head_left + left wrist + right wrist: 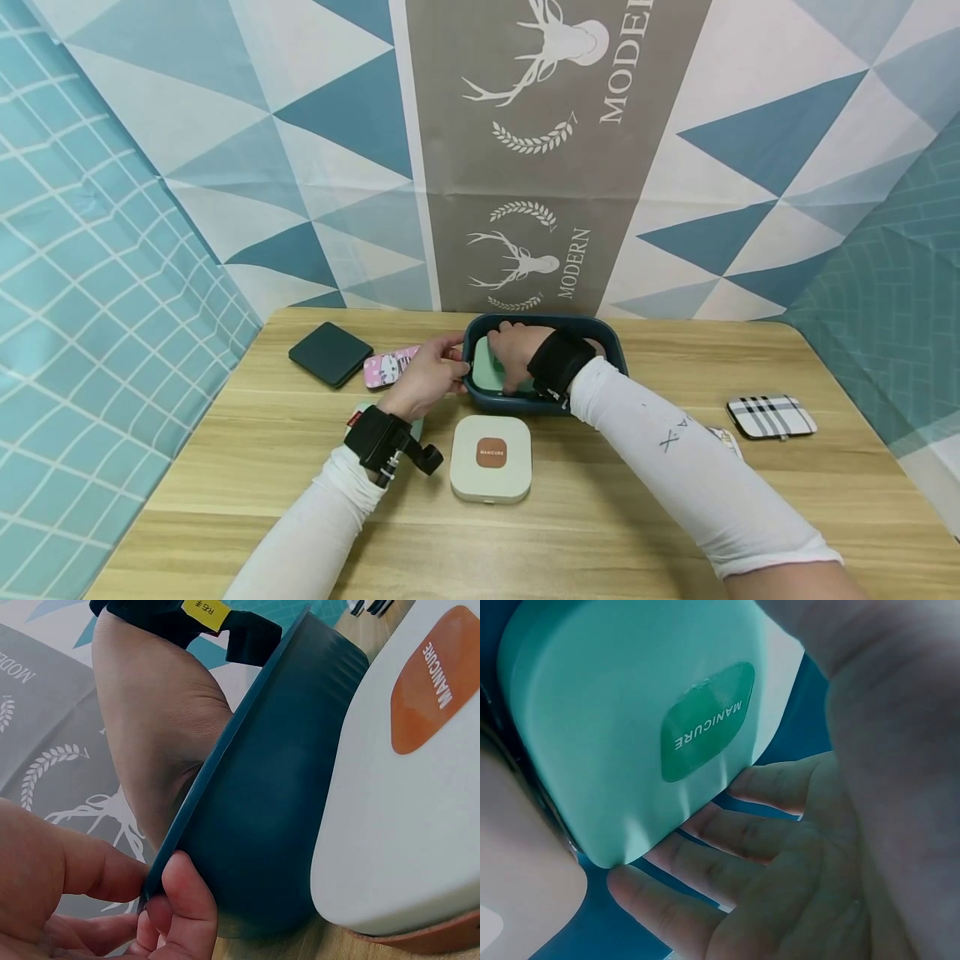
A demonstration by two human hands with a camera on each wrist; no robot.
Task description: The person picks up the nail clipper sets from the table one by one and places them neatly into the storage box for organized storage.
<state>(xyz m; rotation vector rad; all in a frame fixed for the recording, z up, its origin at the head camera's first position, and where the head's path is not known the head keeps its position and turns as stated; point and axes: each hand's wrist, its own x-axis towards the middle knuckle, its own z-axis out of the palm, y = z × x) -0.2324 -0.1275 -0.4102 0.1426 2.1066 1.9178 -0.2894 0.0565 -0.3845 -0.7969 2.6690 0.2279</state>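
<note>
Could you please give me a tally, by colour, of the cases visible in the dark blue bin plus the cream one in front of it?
Green case: 1, in the bin
Pinkish-beige case: 1, in the bin
Cream case: 1, in front
Total: 3

Case in tub, second case before it
</note>
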